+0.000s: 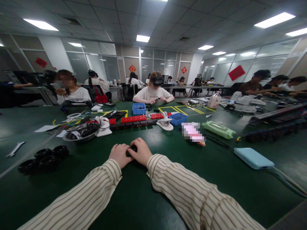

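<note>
My left hand [120, 155] and my right hand [142, 152] meet over the green table, just in front of me. Between their fingers is a small black round part [134, 148], mostly covered, so its exact kind does not show. Fingers of both hands curl closed around it, with my right thumb pressed against its near side. Left of my arms lies a cluster of black rings [48, 159]. Beyond my hands runs a row of red and black blocks [136, 120], with a white clip stand [165, 123] beside it.
A metal bowl of cables [81, 135] and a wrench [15, 149] lie left. Blue bins [139, 109] stand farther back. On the right are a green packet [219, 129] and a light-blue power bank [253, 158] with a cable. A person [154, 91] sits opposite.
</note>
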Demonstrator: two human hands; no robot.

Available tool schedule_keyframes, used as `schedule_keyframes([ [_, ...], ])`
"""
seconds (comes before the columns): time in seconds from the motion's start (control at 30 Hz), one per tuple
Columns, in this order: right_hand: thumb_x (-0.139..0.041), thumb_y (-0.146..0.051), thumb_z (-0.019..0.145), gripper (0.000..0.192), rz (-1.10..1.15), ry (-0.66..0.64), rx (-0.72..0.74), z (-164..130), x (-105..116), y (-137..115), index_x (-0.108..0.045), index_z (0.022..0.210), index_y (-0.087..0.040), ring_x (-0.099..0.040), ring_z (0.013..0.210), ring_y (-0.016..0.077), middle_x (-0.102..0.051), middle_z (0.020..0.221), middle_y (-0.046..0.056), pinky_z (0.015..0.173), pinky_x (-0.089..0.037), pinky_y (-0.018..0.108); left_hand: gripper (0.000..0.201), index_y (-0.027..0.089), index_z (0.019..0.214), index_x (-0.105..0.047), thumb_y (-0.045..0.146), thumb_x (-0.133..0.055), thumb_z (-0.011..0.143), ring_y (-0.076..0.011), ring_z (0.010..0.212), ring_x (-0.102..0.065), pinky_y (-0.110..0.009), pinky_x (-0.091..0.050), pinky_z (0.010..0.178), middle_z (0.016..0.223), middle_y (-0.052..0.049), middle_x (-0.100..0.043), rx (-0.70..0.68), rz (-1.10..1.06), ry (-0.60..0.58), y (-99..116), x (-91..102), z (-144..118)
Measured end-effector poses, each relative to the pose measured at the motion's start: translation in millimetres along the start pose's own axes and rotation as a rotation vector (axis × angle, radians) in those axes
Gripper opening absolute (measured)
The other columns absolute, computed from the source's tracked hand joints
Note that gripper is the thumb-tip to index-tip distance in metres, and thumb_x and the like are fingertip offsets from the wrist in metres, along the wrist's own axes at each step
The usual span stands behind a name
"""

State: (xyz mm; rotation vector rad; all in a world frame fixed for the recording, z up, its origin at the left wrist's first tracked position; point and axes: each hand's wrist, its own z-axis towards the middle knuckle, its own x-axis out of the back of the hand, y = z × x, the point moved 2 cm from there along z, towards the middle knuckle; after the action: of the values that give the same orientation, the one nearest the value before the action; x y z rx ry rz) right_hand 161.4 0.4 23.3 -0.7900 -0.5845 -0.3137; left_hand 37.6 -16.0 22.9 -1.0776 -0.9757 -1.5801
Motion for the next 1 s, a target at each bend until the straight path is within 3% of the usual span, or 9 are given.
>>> schedule_keyframes([
  [0.1,-0.055,-0.017,0.071,0.012,0.027,-0.026,0.035,0,2,-3,-0.052,0.083,-0.017,-0.047,0.084,0.0134,-0.048,0.086,0.002,0.080,-0.040,0.029,0.029,0.017,0.081,-0.060,0.040,-0.053,0.064,-0.0248,0.086,-0.055,-0.043,-0.034,0.088,0.086,-0.007,-0.061,-0.012,-0.015,-0.006,-1,0.6,1],
  [0.23,-0.050,-0.008,0.068,0.026,0.064,-0.056,0.107,-2,6,-10,-0.050,0.092,-0.017,-0.047,0.089,0.0135,-0.050,0.090,0.002,0.083,-0.039,0.028,0.028,0.015,0.081,-0.060,0.037,-0.056,0.063,-0.0236,0.088,-0.054,-0.036,-0.040,0.082,0.089,-0.008,-0.060,-0.124,-0.157,-0.052,-9,-5.0,4],
  [0.33,-0.056,-0.017,0.068,0.030,0.033,-0.014,0.094,-3,8,-11,-0.049,0.097,-0.017,-0.046,0.093,0.0152,-0.049,0.096,0.004,0.085,-0.038,0.030,0.027,0.014,0.082,-0.060,0.034,-0.056,0.063,-0.0214,0.090,-0.053,-0.032,-0.041,0.082,0.093,-0.008,-0.059,-0.201,-0.289,-0.075,-17,-10.4,6],
  [0.43,-0.060,-0.029,0.069,0.026,-0.009,-0.016,0.031,-2,6,-6,-0.052,0.090,-0.017,-0.047,0.088,0.0155,-0.048,0.090,0.003,0.081,-0.039,0.032,0.025,0.015,0.082,-0.060,0.033,-0.055,0.065,-0.0199,0.087,-0.052,-0.031,-0.041,0.081,0.090,-0.006,-0.058,-0.228,-0.348,-0.078,-21,-13.6,7],
  [0.53,-0.059,-0.024,0.069,0.016,0.010,-0.052,0.048,0,2,-1,-0.053,0.083,-0.017,-0.047,0.084,0.0134,-0.048,0.084,0.002,0.079,-0.040,0.029,0.023,0.017,0.082,-0.060,0.032,-0.054,0.066,-0.0197,0.088,-0.051,-0.032,-0.040,0.081,0.090,-0.005,-0.058,-0.240,-0.359,-0.082,-22,-14.9,8],
  [0.7,-0.053,-0.010,0.068,0.013,0.068,-0.088,0.125,1,0,-2,-0.054,0.080,-0.017,-0.048,0.083,0.0119,-0.050,0.083,0.001,0.079,-0.040,0.026,0.034,0.016,0.094,-0.057,0.034,-0.056,0.064,-0.0206,0.089,-0.051,-0.032,-0.039,0.082,0.093,-0.006,-0.057,-0.212,-0.268,-0.066,-20,-13.2,6],
  [0.8,-0.051,-0.009,0.067,0.015,0.058,-0.103,0.121,0,0,-4,-0.054,0.079,-0.017,-0.048,0.083,0.0122,-0.051,0.082,0.001,0.078,-0.040,0.026,0.038,0.018,0.094,-0.055,0.037,-0.058,0.061,-0.0215,0.086,-0.052,-0.034,-0.038,0.081,0.091,-0.005,-0.057,-0.126,-0.162,-0.037,-15,-8.4,5],
  [1.0,-0.057,-0.022,0.070,0.023,-0.003,-0.046,0.070,-1,3,-6,-0.051,0.091,-0.018,-0.048,0.089,0.0148,-0.051,0.090,0.003,0.082,-0.038,0.030,0.027,0.017,0.082,-0.058,0.037,-0.054,0.064,-0.0233,0.084,-0.054,-0.037,-0.037,0.080,0.084,-0.006,-0.058,-0.016,-0.057,-0.028,-5,-0.7,2],
])
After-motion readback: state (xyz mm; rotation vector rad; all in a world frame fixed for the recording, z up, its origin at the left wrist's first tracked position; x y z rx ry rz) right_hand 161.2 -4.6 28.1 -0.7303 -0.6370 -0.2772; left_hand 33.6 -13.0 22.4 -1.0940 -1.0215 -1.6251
